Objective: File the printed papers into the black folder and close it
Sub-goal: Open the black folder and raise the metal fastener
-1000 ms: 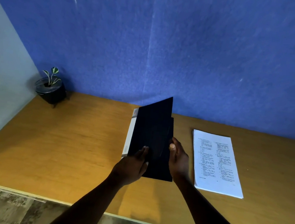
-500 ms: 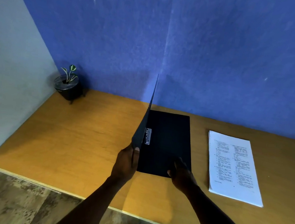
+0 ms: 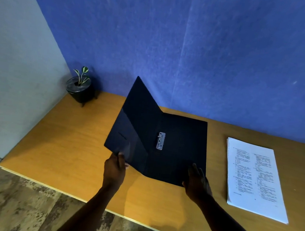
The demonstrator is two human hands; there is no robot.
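Note:
The black folder [image 3: 180, 149] lies open in the middle of the wooden desk, its right half flat and its left cover raised and tilted leftward. A small metal clip [image 3: 160, 141] sits by the spine on the flat half. My left hand [image 3: 114, 169] pinches the near corner of the raised cover. My right hand [image 3: 197, 181] rests with spread fingers on the near right corner of the flat half. The stack of printed papers [image 3: 255, 176] lies flat on the desk to the right of the folder, apart from both hands.
A small plant in a black pot [image 3: 80, 88] stands in the far left corner of the desk [image 3: 65, 143]. A blue wall runs along the back and a grey panel along the left. The desk's front edge is close below my forearms.
The left cover swung from nearly closed, through upright, to leaning out to the left, held by my left hand. My right hand shifted to the folder's near right corner.

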